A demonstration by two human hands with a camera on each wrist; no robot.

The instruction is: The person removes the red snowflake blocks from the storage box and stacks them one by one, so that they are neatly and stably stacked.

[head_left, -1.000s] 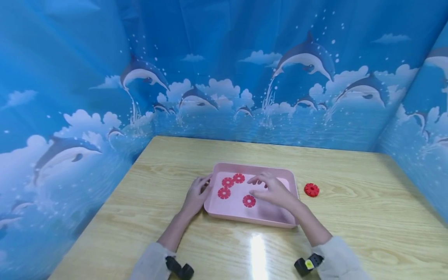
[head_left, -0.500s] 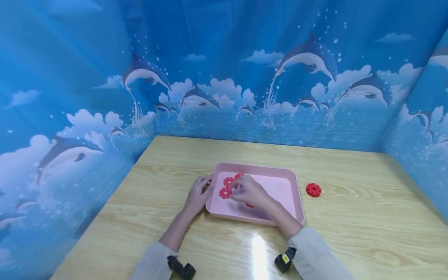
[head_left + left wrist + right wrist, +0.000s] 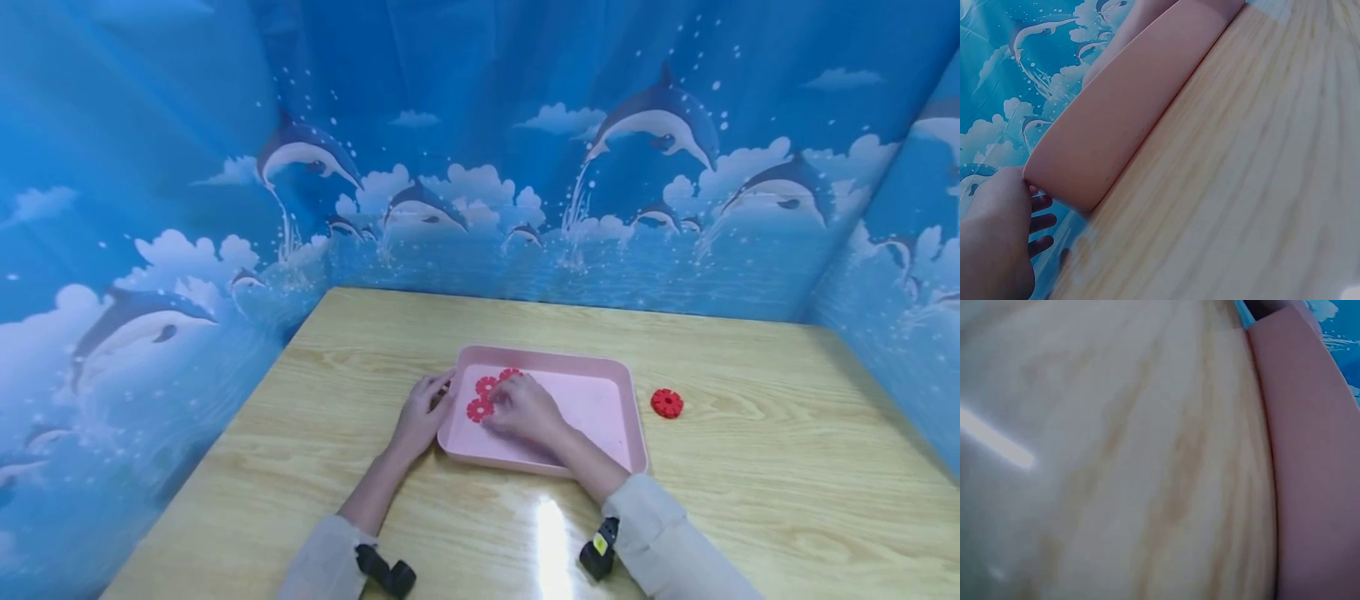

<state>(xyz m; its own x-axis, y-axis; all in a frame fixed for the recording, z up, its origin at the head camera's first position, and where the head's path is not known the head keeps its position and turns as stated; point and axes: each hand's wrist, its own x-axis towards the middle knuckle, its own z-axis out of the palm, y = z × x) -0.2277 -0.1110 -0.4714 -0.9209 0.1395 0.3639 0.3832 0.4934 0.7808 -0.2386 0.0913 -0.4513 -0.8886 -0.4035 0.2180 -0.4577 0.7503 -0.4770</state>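
Note:
A shallow pink tray sits on the table. Red notched building discs lie in its left half: one nearest the front, one behind it and a third farther back, partly covered. My right hand reaches low over them, fingers curled down at the front disc's right edge; whether they pinch a disc is hidden. My left hand rests against the tray's left wall, thumb and fingers relaxed. The left wrist view shows that hand at the tray's corner.
Right of the tray lie red notched discs, seemingly stacked. The right wrist view holds mostly wooden tabletop and the tray's outer wall. A blue dolphin-print curtain stands behind the table.
My right hand has moved left and down from above the tray's right half to the discs, its fingers drawing in. It now covers where a separate disc lay. The left hand stays put.

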